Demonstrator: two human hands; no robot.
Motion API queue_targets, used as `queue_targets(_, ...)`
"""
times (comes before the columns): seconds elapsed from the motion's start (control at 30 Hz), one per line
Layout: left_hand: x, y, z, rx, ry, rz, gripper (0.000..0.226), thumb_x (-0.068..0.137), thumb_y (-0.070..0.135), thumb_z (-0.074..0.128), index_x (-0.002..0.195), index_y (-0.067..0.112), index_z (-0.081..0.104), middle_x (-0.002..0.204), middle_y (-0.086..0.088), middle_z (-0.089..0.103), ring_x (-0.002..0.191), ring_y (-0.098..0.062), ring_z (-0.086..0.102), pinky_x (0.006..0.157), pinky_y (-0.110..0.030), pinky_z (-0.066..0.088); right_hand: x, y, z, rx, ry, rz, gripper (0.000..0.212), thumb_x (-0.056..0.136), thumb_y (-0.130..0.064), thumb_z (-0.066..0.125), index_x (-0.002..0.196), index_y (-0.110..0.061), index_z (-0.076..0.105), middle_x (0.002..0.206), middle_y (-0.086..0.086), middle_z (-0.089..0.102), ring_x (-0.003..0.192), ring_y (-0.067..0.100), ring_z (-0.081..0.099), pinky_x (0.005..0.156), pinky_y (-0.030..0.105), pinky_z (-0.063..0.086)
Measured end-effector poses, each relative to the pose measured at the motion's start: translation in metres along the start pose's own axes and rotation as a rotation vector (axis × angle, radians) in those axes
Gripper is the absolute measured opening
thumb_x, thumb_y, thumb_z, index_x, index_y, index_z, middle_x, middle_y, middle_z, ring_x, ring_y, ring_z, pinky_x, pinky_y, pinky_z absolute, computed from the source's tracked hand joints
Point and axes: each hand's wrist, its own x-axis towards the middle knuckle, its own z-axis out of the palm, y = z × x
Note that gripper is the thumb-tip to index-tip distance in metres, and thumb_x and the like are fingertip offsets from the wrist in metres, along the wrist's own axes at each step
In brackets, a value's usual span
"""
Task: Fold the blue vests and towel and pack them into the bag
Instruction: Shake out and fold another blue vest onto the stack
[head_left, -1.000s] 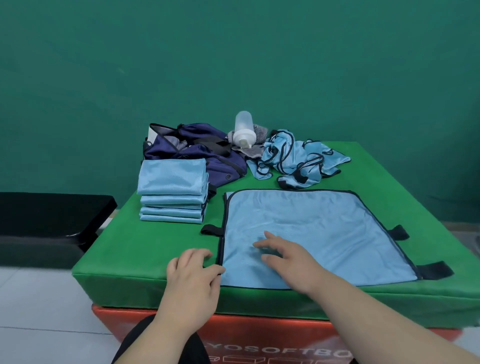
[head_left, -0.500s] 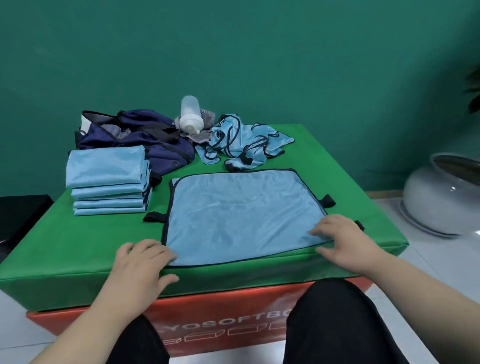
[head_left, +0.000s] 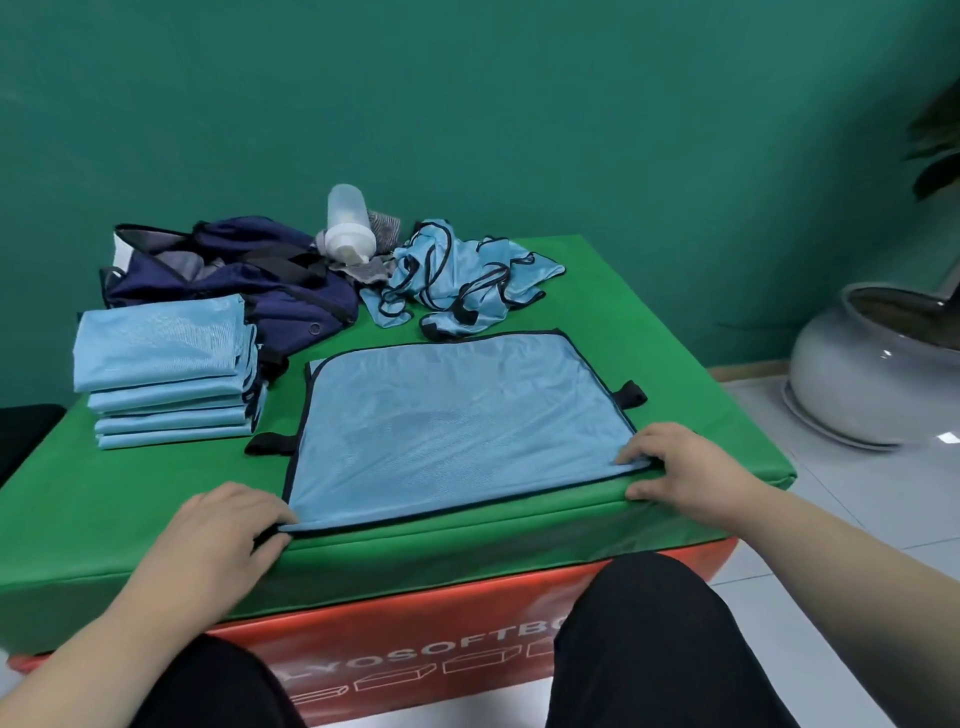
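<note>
Blue vest lies flat mid-frame on the green mat, left hand and right hand each pinching a lower corner, and that slick mesh could fold skewed if one pinch slips.

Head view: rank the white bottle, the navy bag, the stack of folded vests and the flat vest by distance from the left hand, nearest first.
1. The flat vest: the left hand pinches its near left corner.
2. The stack of folded vests: beyond the hand, to the left.
3. The navy bag: behind the stack.
4. The white bottle: farthest back, right of the bag.
</note>
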Motion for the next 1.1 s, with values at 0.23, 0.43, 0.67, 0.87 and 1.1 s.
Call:
queue_targets(0.23, -0.005, 0.005, -0.003, -0.096, 0.013, -0.089, 0.028, 0.067, 0.012, 0.088, 0.084, 0.03, 0.074, 0.078, 0.027, 0.059, 0.081, -0.009, 0.057, 0.071, -0.036, 0.05, -0.005, 0.001, -0.005, 0.053, 0.09, 0.094, 0.023, 0.09, -0.015, 0.072, 0.094, -0.037, 0.067, 0.094, -0.025, 0.061, 0.086, -0.007, 0.057, 0.067, 0.002, 0.039)
queue_targets(0.43, -0.017, 0.013, -0.024, -0.19, 0.0, -0.113, 0.043, 0.07, 0.012, 0.086, 0.082, 0.045, 0.061, 0.078, 0.029, 0.057, 0.08, 0.0, 0.055, 0.073, -0.034, 0.049, -0.021, -0.008, -0.016, 0.005, 0.039, 0.103, 0.028, 0.089, -0.011, 0.066, 0.092, -0.039, 0.067, 0.094, -0.023, 0.065, 0.079, -0.011, 0.059, 0.071, 0.009, 0.048)
queue_targets(0.67, -0.028, 0.017, -0.055, -0.305, -0.037, -0.12, 0.044, 0.072, 0.015, 0.085, 0.073, 0.051, 0.059, 0.081, 0.022, 0.062, 0.083, 0.004, 0.059, 0.074, -0.025, 0.047, -0.041, -0.018, -0.039, 0.077, 0.076, 0.134, 0.035, 0.079, -0.007, 0.067, 0.082, -0.042, 0.068, 0.082, -0.021, 0.069, 0.078, -0.004, 0.063, 0.071, 0.017, 0.052)
queue_targets(0.87, -0.035, 0.026, -0.089, -0.36, -0.028, -0.112, 0.032, 0.075, 0.017, 0.082, 0.074, 0.044, 0.065, 0.08, 0.018, 0.065, 0.087, 0.006, 0.057, 0.071, -0.019, 0.042, -0.049, -0.025, -0.059, 0.141, 0.097, 0.127, 0.033, 0.073, -0.003, 0.065, 0.083, -0.033, 0.074, 0.08, -0.008, 0.072, 0.075, 0.012, 0.066, 0.075, 0.029, 0.055)
queue_targets(1.1, -0.016, 0.026, -0.096, -0.406, -0.027, -0.208, 0.028, 0.079, 0.021, 0.076, 0.081, 0.047, 0.066, 0.075, 0.02, 0.066, 0.073, 0.006, 0.058, 0.064, -0.022, 0.042, -0.02, -0.037, -0.075, 0.111, 0.15, 0.141, 0.035, 0.073, -0.003, 0.063, 0.086, -0.034, 0.071, 0.082, -0.005, 0.072, 0.073, 0.01, 0.065, 0.069, 0.023, 0.05)
